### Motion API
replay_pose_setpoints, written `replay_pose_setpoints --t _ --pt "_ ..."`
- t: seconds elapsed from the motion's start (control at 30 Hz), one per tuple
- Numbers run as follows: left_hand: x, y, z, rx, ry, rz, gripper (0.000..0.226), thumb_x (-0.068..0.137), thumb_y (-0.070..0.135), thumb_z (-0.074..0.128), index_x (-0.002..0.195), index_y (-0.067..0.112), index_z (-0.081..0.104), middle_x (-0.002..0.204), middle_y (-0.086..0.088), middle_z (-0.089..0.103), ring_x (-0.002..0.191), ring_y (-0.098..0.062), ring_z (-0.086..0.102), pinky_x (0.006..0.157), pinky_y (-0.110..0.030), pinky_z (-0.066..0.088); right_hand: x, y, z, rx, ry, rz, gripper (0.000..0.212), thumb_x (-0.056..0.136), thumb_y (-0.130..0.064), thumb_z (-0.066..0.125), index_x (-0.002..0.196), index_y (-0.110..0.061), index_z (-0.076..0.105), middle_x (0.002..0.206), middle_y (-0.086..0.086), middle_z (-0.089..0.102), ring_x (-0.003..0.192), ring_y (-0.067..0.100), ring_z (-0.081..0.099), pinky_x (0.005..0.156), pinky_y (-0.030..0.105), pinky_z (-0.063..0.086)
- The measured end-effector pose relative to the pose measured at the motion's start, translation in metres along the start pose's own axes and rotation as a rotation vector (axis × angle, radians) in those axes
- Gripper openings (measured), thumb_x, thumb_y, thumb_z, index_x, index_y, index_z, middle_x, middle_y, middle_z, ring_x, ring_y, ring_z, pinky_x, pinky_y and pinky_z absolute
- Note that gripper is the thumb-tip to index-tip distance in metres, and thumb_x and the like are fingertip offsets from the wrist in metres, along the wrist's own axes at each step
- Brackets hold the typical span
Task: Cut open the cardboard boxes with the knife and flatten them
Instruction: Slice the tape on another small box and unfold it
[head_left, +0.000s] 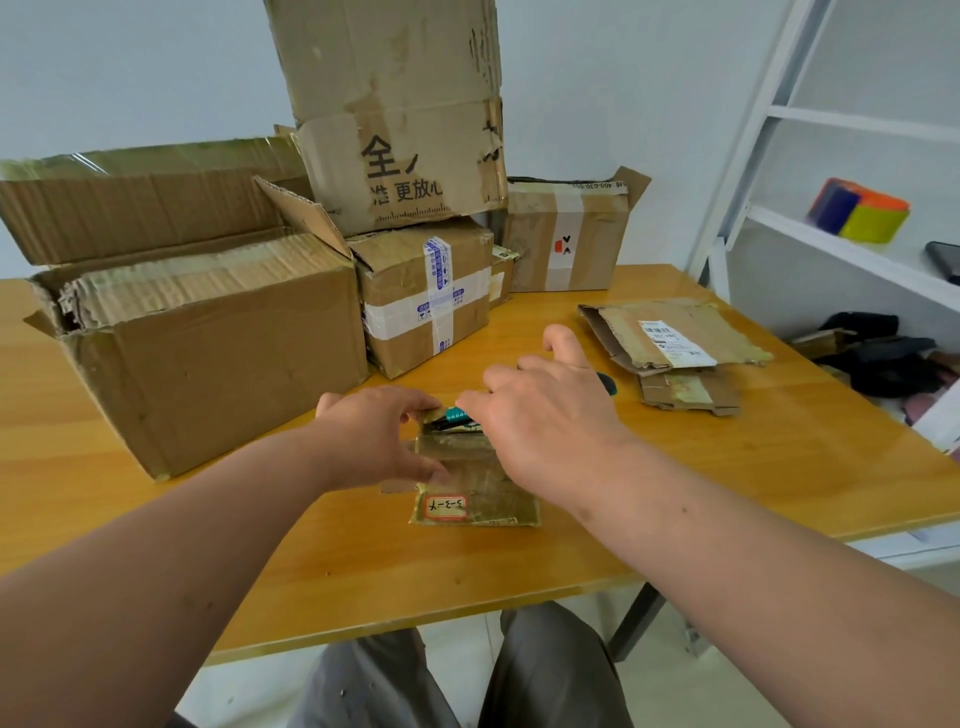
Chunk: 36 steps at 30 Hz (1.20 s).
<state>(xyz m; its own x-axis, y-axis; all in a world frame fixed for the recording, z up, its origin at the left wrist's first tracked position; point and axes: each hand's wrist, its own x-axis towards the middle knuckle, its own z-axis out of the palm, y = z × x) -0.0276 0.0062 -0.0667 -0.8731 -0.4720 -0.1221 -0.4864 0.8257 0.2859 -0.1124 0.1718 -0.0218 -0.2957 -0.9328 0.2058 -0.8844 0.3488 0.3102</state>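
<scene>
A small taped cardboard box with a red-framed handwritten label lies on the wooden table in front of me. My left hand grips its left side, thumb and fingers curled on the top edge. My right hand holds a teal-handled knife; the teal front shows between the hands at the box's far edge and the handle's end sticks out past the palm. The blade is hidden.
A large open box stands at the left, with a taped box beside it, a tall box stacked on top and another box behind. Flattened cardboard lies at the right. A white shelf stands beyond the table's right edge.
</scene>
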Motion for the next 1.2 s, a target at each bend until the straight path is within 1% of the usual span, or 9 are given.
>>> replay_pose_setpoints --t 0.13,0.23,0.43,0.57,0.67,0.77,0.9,1.1,1.2 --pt "-0.001 0.002 -0.001 0.016 0.0 -0.004 0.086 0.065 0.068 0.072 0.14 0.045 0.038 0.113 0.025 0.045 0.123 -0.005 0.044 0.1 -0.036 0.022 -0.005 0.007 0.005 -0.02 -0.013 0.002 0.033 0.101 -0.011 0.04 0.119 -0.024 0.063 0.085 -0.004 0.046 0.083 0.025 0.04 0.105 0.047 0.006" --pt "-0.001 0.002 -0.002 0.022 -0.005 -0.005 0.085 0.065 0.069 0.071 0.14 0.046 0.038 0.11 0.025 0.042 0.123 -0.005 0.045 0.099 -0.035 0.022 -0.01 0.014 0.006 -0.04 -0.027 0.005 0.034 0.1 -0.009 0.04 0.121 -0.024 0.062 0.086 -0.004 0.047 0.082 0.024 0.039 0.106 0.046 0.008" --pt "0.001 0.0 -0.001 0.024 -0.013 0.007 0.086 0.064 0.071 0.07 0.139 0.047 0.038 0.112 0.028 0.043 0.121 -0.004 0.046 0.098 -0.036 0.023 -0.024 0.035 0.012 -0.102 -0.071 0.03 0.036 0.098 -0.007 0.041 0.121 -0.025 0.062 0.084 -0.004 0.045 0.082 0.024 0.037 0.113 0.049 0.009" --pt "0.001 0.001 -0.001 0.027 -0.015 0.011 0.083 0.065 0.07 0.07 0.138 0.047 0.038 0.113 0.028 0.044 0.12 -0.003 0.046 0.101 -0.038 0.024 -0.032 0.046 0.009 -0.115 -0.091 0.07 0.04 0.1 -0.009 0.043 0.129 -0.031 0.058 0.092 -0.005 0.051 0.095 0.025 0.05 0.113 0.048 0.007" --pt "0.0 0.002 -0.002 0.04 -0.013 0.014 0.083 0.066 0.07 0.07 0.139 0.047 0.038 0.118 0.027 0.046 0.12 -0.003 0.047 0.102 -0.038 0.025 -0.038 0.053 0.007 -0.109 -0.099 0.094 0.039 0.101 -0.012 0.042 0.131 -0.032 0.057 0.097 -0.005 0.054 0.101 0.024 0.052 0.111 0.047 0.006" --pt "0.0 0.003 -0.001 0.052 -0.011 0.007 0.084 0.066 0.07 0.07 0.14 0.047 0.037 0.126 0.025 0.048 0.12 -0.003 0.047 0.101 -0.037 0.024 -0.043 0.059 0.009 -0.111 -0.09 0.116 0.04 0.1 -0.013 0.043 0.13 -0.034 0.057 0.097 -0.007 0.055 0.101 0.022 0.052 0.109 0.044 0.004" --pt "-0.001 0.003 -0.002 0.068 -0.013 0.009 0.085 0.066 0.07 0.07 0.141 0.047 0.035 0.126 0.024 0.048 0.12 -0.004 0.047 0.1 -0.036 0.024 -0.045 0.067 0.012 -0.109 -0.084 0.13 0.045 0.099 -0.01 0.045 0.133 -0.036 0.056 0.096 -0.007 0.053 0.1 0.022 0.052 0.114 0.047 0.006" --pt "-0.004 0.005 -0.005 0.083 -0.024 0.015 0.087 0.067 0.07 0.069 0.143 0.049 0.031 0.127 0.022 0.049 0.121 -0.005 0.047 0.101 -0.035 0.024 -0.051 0.083 0.027 -0.085 -0.031 0.133 0.037 0.099 -0.022 0.053 0.13 -0.041 0.058 0.098 -0.011 0.061 0.102 0.018 0.057 0.103 0.042 0.009" --pt "-0.004 0.002 -0.006 0.078 -0.048 0.034 0.088 0.067 0.071 0.068 0.142 0.059 0.022 0.132 0.022 0.048 0.12 -0.005 0.047 0.1 -0.035 0.024 -0.066 0.1 0.041 -0.102 -0.087 0.255 0.039 0.099 -0.027 0.052 0.133 -0.044 0.056 0.108 -0.015 0.064 0.106 0.014 0.058 0.101 0.041 0.016"
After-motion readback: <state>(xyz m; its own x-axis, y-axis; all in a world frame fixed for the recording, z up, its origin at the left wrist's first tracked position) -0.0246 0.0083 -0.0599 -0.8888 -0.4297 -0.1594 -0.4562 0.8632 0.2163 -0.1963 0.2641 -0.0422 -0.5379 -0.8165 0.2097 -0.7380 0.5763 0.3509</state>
